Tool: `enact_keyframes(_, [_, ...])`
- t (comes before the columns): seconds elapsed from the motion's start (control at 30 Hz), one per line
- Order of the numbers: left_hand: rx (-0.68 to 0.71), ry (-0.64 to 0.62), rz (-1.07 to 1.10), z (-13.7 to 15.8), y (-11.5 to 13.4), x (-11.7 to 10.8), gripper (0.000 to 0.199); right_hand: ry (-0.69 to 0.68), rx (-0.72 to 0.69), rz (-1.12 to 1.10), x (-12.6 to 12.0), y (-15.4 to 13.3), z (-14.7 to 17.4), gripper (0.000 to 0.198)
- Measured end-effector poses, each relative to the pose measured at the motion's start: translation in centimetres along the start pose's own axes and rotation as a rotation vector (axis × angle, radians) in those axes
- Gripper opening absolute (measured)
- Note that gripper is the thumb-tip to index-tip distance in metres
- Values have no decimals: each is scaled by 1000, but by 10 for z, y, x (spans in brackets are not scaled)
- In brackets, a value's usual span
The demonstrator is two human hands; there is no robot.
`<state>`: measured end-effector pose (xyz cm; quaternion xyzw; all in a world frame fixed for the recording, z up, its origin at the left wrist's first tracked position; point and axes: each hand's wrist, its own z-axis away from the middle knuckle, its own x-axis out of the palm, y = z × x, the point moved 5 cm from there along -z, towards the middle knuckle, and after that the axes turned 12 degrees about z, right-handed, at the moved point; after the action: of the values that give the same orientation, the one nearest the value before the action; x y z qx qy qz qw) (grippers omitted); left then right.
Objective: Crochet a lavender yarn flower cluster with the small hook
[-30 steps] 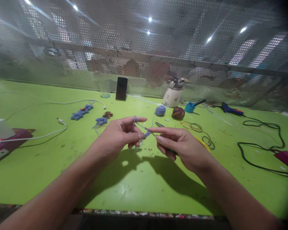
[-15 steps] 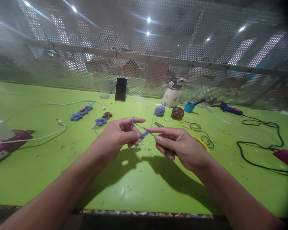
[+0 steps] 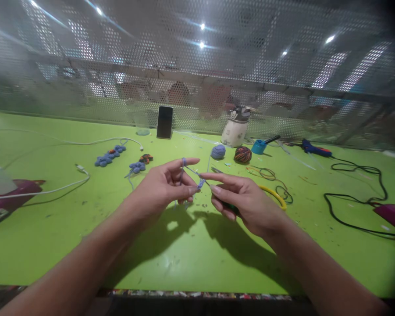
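Left hand (image 3: 169,186), thumb and fingers pinched narrow on a small lavender crochet piece (image 3: 201,183); the index finger is extended, with a loop of lavender yarn (image 3: 184,162) around it, the strand drawn taut toward the work. Right hand (image 3: 243,196), closed around a crochet hook (image 3: 207,182), its thin shaft meeting the piece, which hangs between the two hands above a lime-green tabletop (image 3: 184,267). Beyond the hands, as I see it from here: one lavender yarn ball (image 3: 218,152), a strand trailing toward the hands; beside it, one dark variegated yarn ball (image 3: 243,155); scissors with a yellow handle (image 3: 280,200), partly hidden behind the right hand. Beyond the left forearm: one lavender crocheted strip (image 3: 110,157); one lavender crocheted flower (image 3: 137,167), near a black-and-orange crocheted piece (image 3: 146,158). Farther back: a phone (image 3: 165,123), standing upright; a clear cup (image 3: 142,127); a pale bottle with a dark top (image 3: 234,131); a blue glue gun (image 3: 316,149), well off to the right.
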<state>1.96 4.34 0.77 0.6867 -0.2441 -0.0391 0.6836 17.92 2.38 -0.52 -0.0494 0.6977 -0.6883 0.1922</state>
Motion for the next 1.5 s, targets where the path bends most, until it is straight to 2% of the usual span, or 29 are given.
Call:
enact_keyframes(0.13, [38, 11, -41, 0, 1, 0, 63, 14, 32, 68, 1, -1, 1, 40])
enact_keyframes(0.47, [91, 135, -113, -3, 5, -5, 62, 23, 26, 160, 2, -2, 3, 40])
enact_keyframes(0.53, [142, 136, -186, 0, 6, -2, 61, 46, 37, 148, 2, -1, 3, 41])
enact_keyframes(0.63, [302, 110, -372, 6, 9, 6, 56, 85, 53, 143, 2, 2, 1, 42])
enact_keyframes(0.73, [401, 62, -492, 10, 10, 13, 54, 105, 58, 217, 2, 5, -1, 40])
enact_keyframes(0.8, [367, 59, -461, 8, 9, 13, 59, 125, 50, 309, 1, 5, -2, 38])
enact_keyframes(0.93, [213, 122, -238, 1, 7, 2, 83, 161, -42, 466, -1, -2, 0, 40])
enact_keyframes(1.1, [96, 126, -20, -4, 2, -5, 93, 160, -123, 490, -1, -6, 2, 40])
enact_keyframes(1.33, [92, 173, 9, -2, 3, -4, 95, 149, -151, 514, -2, -8, 3, 39])
enact_keyframes(1.5, [143, 191, 5, 1, 8, -3, 90, 136, -182, 531, -2, -10, 5, 39])
